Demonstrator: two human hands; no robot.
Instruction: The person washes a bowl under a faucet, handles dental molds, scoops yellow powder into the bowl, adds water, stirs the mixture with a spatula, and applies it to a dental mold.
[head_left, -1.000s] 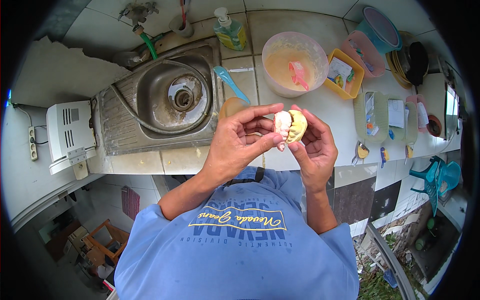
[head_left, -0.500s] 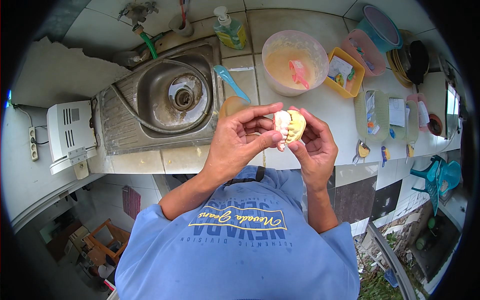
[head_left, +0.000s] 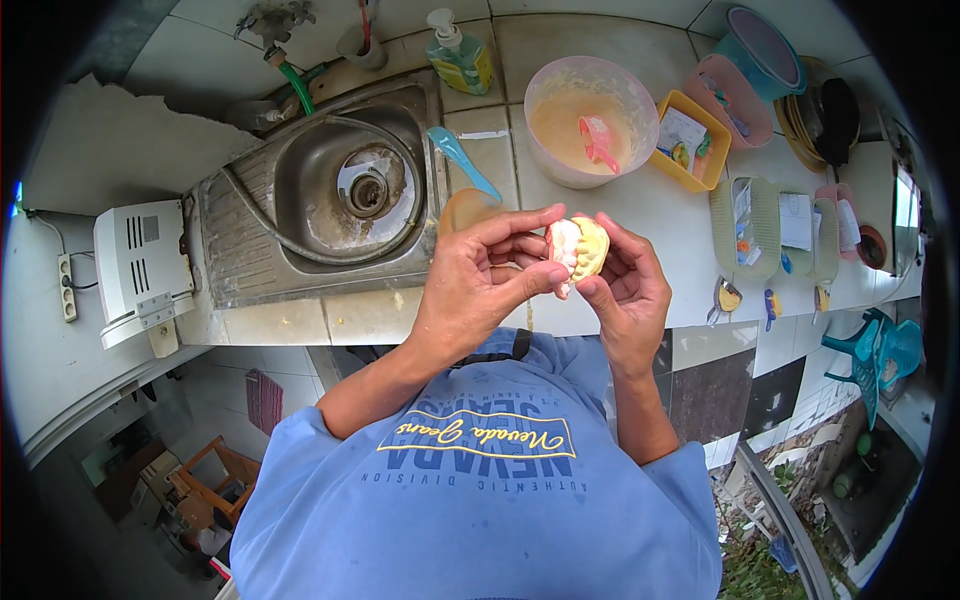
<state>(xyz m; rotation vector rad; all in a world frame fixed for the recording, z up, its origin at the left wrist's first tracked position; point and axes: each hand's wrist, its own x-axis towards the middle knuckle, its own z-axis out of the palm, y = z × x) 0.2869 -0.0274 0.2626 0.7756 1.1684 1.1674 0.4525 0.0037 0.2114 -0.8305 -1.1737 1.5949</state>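
Observation:
Just above the counter's front edge, my left hand (head_left: 485, 280) pinches a pinkish-white tooth model (head_left: 563, 250) between thumb and fingers. My right hand (head_left: 625, 295) grips a pale yellow tooth cast (head_left: 590, 245) that is pressed against the white one, tooth side to tooth side. Behind my hands stands a translucent pink bowl (head_left: 560, 150) of cream-coloured mixture with a pink scoop (head_left: 598, 142) in it. A light blue spatula (head_left: 463, 160) lies beside it, with a tan oval item (head_left: 463, 210) partly hidden by my left hand.
A steel sink (head_left: 300, 180) with a hose fills the left, next to a white appliance (head_left: 145, 265). A soap pump bottle (head_left: 460, 60) stands at the back. Yellow (head_left: 700, 170), pink and green baskets (head_left: 745, 230) line the right counter, with small handled tools (head_left: 728, 300) along its edge.
The two casts have tilted slightly and sit a little closer together in my fingers, with my right hand shifted slightly left. The rest looks unchanged.

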